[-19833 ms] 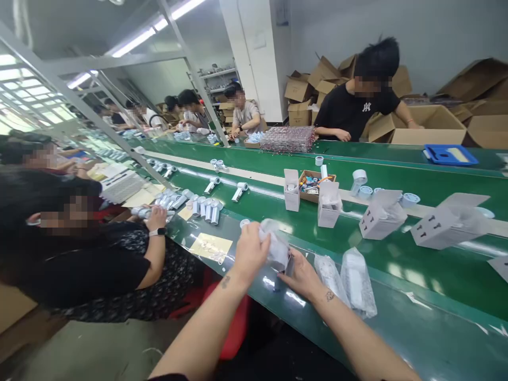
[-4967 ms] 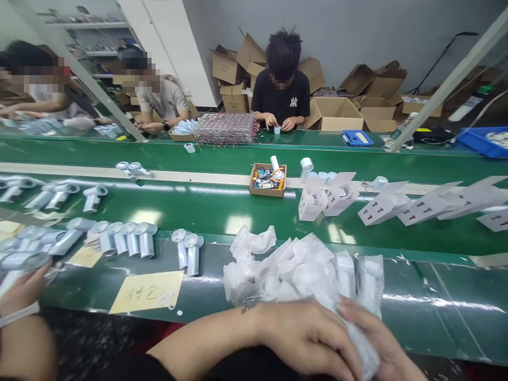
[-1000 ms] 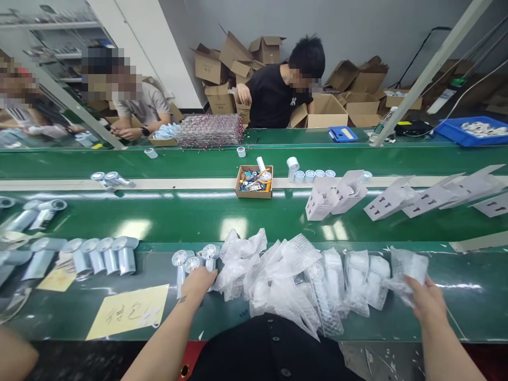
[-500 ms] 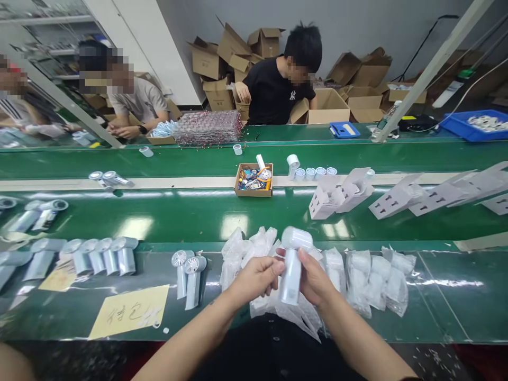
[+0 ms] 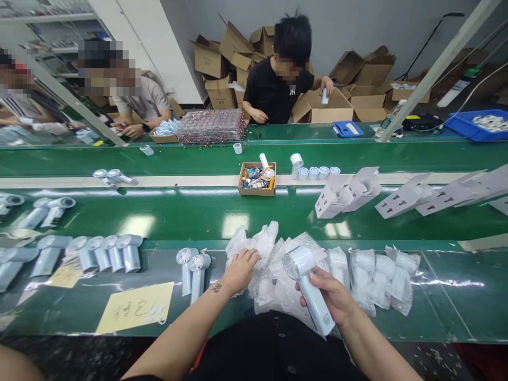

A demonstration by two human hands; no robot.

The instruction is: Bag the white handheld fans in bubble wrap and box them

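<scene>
My right hand (image 5: 332, 297) is closed around the handle of a pale blue handheld fan (image 5: 313, 296), whose round head tilts up to the left. Bubble-wrap bags (image 5: 278, 280) lie in a loose pile beneath it. On the left side of that pile rests my left hand (image 5: 241, 271), fingers stretched out over the plastic and not visibly gripping it. Just left of this hand, two more handheld fans (image 5: 198, 272) lie with their grilles showing. Several wrapped fans (image 5: 363, 278) lie in a row to the right of my right hand.
A yellow paper sign (image 5: 135, 308) lies at the left, near a row of fans (image 5: 129, 251). Across the green belt are a parts box (image 5: 257, 186) and white printed cartons (image 5: 329, 198). A co-worker in black (image 5: 264, 87) reaches over an open cardboard box (image 5: 331, 108).
My left hand has let go of the fan and moved left onto the bubble-wrap bags. In my right hand the fan has moved slightly right and tilted. The co-worker has raised a pale item over the box.
</scene>
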